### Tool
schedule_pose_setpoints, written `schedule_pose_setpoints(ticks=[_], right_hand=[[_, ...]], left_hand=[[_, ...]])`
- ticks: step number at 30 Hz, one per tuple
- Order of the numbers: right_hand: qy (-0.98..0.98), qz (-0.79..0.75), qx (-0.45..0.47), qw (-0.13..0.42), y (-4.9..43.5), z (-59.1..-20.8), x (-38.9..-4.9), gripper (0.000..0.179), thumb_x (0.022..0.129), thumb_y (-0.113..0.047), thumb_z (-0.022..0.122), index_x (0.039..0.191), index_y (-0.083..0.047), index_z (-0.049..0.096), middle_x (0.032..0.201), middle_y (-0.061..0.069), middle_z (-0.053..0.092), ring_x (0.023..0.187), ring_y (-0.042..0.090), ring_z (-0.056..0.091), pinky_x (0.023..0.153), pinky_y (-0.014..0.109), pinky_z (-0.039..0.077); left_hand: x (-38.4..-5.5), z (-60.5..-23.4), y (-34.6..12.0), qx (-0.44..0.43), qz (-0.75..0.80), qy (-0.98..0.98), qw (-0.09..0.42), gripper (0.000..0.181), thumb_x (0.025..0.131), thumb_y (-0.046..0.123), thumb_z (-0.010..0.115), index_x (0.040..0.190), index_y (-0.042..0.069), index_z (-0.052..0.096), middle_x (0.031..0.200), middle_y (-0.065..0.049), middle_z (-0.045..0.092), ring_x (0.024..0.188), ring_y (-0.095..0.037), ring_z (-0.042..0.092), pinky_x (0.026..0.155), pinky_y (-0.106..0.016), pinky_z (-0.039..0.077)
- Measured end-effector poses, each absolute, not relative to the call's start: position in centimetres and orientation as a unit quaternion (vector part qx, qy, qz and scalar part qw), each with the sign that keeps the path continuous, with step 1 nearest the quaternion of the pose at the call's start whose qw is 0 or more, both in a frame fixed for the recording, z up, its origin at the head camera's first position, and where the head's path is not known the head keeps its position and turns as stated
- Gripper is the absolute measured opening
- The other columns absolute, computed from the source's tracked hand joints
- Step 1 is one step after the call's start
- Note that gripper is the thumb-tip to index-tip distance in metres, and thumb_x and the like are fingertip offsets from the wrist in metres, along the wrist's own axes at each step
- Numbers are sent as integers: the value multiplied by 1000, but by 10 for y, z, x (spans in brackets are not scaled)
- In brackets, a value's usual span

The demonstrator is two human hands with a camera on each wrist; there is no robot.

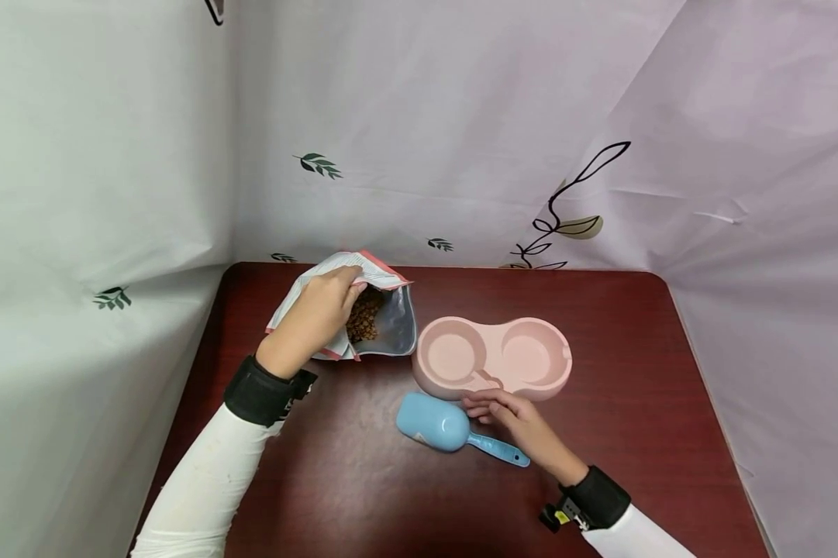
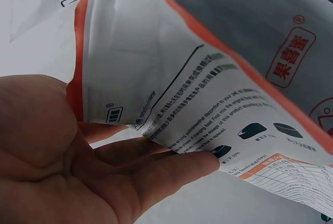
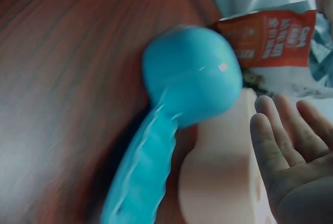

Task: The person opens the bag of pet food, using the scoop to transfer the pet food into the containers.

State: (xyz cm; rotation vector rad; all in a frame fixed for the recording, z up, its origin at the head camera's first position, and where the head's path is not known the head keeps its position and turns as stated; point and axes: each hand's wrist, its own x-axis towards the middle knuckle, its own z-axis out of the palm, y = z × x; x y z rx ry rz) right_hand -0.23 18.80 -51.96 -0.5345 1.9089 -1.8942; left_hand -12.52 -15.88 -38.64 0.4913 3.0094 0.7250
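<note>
Nearest the head camera, a white sleeve (image 1: 209, 480) enters at lower left and ends at a black wristband (image 1: 258, 394). Beyond it, the left hand (image 1: 321, 306) pinches the upper edge of a white, red-edged bag (image 1: 394, 322); its grip is closed on that edge. The bag sits at the left rear of a dark red-brown worktop (image 1: 349, 442), its mouth spread toward the right. Brown pellets (image 1: 363, 316) appear plainly inside it in the head view; the right wrist view gives only a blurred brown patch there, while the left wrist view presents a printed panel instead. That panel bears lines of text (image 2: 208, 104), dark pictograms (image 2: 252, 130) and a chart, details the head view does not resolve.

Just right of the bag stands a pink double bowl (image 1: 493, 339), both round wells facing upward. In front of it lies a blue scoop (image 1: 436, 422), rounded back up, its handle (image 1: 498, 448) directed rightward and toward the viewer. The right hand (image 1: 505, 415) is near this handle, at the bowl's front edge; contact with the bowl cannot be determined. The right wrist view clarifies its grip: fingers (image 3: 270, 141) extended, holding nothing. Only this view shows the handle's ridges and an orange panel (image 3: 276, 37) with white lettering on the bag.
</note>
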Motion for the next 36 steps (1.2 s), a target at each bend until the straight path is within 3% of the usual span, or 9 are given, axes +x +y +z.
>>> schedule_pose_setpoints(ticks=[2, 5, 9, 19, 29, 36], right_hand=[[728, -633, -196, 178, 193, -524, 2, 31, 109, 1, 43, 131, 15, 59, 123, 36, 66, 109, 24, 73, 92, 31, 59], [809, -530, -222, 121, 199, -529, 5, 27, 106, 0, 51, 128, 4, 67, 115, 19, 75, 103, 21, 74, 87, 24, 57], [864, -432, -249, 75, 205, -534, 7, 26, 103, -2, 60, 126, -7, 71, 109, 5, 77, 97, 17, 74, 81, 22, 56], [901, -282, -329, 20, 209, -547, 10, 33, 93, -7, 73, 126, -8, 70, 118, 3, 73, 110, 15, 69, 87, 40, 59], [912, -159, -377, -38, 202, -563, 22, 60, 77, -36, 91, 125, -7, 69, 109, 1, 65, 94, 15, 60, 73, 34, 56], [919, -149, -363, -17, 198, -569, 27, 46, 77, -24, 92, 114, -10, 68, 97, -2, 53, 87, 13, 51, 68, 30, 51]], left_hand=[[-125, -386, -159, 155, 233, 960, 7, 40, 108, 20, 55, 141, -4, 57, 140, -24, 63, 130, -38, 61, 103, -52, 52], [-125, -386, -159, 153, 236, 960, 9, 40, 108, 20, 55, 141, -3, 57, 140, -23, 63, 130, -37, 61, 103, -52, 52], [-125, -386, -159, 154, 236, 959, 11, 40, 109, 21, 54, 141, -3, 57, 140, -23, 63, 130, -37, 61, 102, -52, 52], [-125, -385, -158, 154, 233, 960, 16, 40, 109, 22, 54, 141, -3, 57, 140, -23, 63, 129, -38, 62, 101, -53, 53], [-124, -387, -158, 152, 232, 960, 22, 41, 110, 23, 52, 142, -1, 56, 140, -22, 63, 127, -38, 62, 100, -53, 53], [-124, -388, -158, 153, 234, 960, 23, 41, 110, 23, 52, 142, -2, 56, 141, -22, 62, 128, -38, 62, 100, -53, 53]])
